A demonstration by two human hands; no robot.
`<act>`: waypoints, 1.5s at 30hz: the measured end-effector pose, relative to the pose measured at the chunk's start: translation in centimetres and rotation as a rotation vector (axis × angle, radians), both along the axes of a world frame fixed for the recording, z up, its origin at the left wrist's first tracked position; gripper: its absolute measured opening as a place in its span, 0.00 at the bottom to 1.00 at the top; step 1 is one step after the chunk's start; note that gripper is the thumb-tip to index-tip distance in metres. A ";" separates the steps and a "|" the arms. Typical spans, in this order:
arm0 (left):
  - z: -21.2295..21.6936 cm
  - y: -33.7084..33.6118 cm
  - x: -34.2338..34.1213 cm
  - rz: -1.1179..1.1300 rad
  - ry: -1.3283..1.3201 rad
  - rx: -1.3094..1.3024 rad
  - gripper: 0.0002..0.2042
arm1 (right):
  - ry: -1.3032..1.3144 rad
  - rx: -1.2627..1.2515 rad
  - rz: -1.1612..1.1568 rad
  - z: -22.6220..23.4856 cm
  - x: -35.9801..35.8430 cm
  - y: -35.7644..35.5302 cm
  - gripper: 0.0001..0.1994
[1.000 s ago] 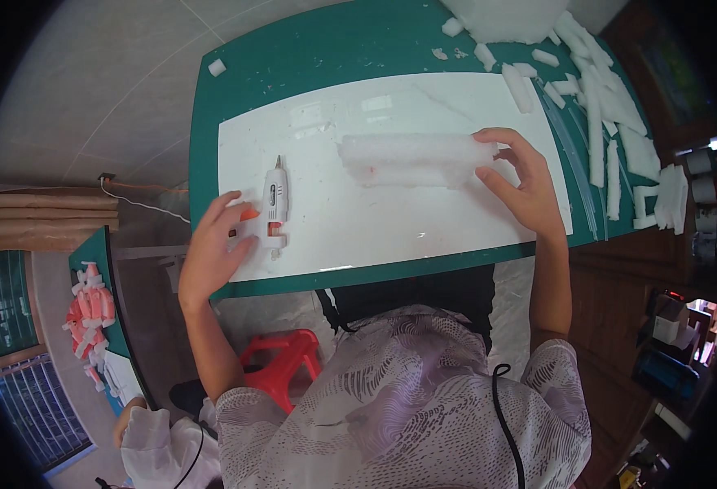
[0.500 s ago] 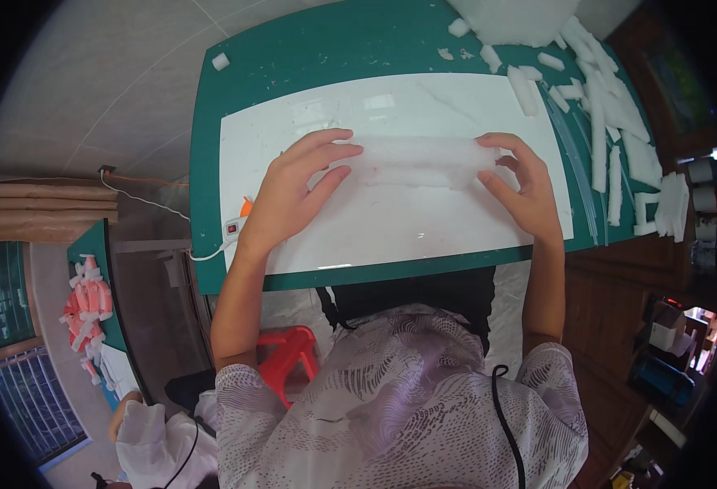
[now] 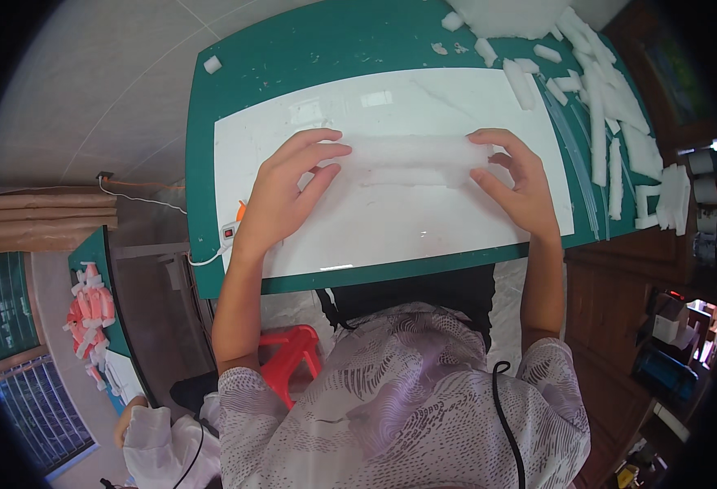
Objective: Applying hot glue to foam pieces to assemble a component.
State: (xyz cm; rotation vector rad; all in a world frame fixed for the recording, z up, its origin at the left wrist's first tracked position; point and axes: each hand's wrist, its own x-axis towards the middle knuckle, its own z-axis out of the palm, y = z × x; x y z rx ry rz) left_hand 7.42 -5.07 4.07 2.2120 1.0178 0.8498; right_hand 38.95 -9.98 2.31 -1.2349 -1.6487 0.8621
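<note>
The left hand (image 3: 281, 196) lies flat with its grip wide and spread, fingers pointing toward two o'clock, the fingertips resting on the left end of a long white foam strip (image 3: 411, 159). The right hand (image 3: 517, 183) mirrors it at the strip's other end, fingers loosely open and pointing toward ten o'clock, pressing down rather than closing round anything. Neither grip clamps the foam; both only touch it from above. Held this way, one hand at each end, the strip seems to be pinned flat and kept straight, since soft foam of that kind would likely curl or slide on a smooth surface.

The strip lies lengthwise, from nine to three o'clock, in the upper middle of a white board (image 3: 391, 228). That board rests on a green cutting mat (image 3: 204, 163) covering the counter. At the board's eight o'clock corner, partly hidden by the left wrist, a small white tool with an orange part (image 3: 232, 228) sits with a white cord running off toward nine o'clock.

Toward one and two o'clock from the hands a heap of cut white foam pieces (image 3: 611, 130) lies along the mat's right edge. A single foam cube (image 3: 212, 63) sits off the mat at eleven o'clock. Below the counter, at seven o'clock, a red stool (image 3: 293, 354) shows.
</note>
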 end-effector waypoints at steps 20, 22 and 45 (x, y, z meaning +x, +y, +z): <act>-1.2 -0.3 1.3 0.057 -0.039 -0.023 0.15 | -0.081 0.031 -0.079 -1.7 -1.2 -1.0 0.24; -1.5 -0.3 1.3 0.062 -0.043 0.000 0.15 | -0.079 0.056 -0.061 -1.9 -1.0 -1.0 0.23; -2.2 -0.2 1.3 0.079 0.017 0.088 0.14 | -0.194 0.098 -0.024 -1.9 -0.3 -0.9 0.21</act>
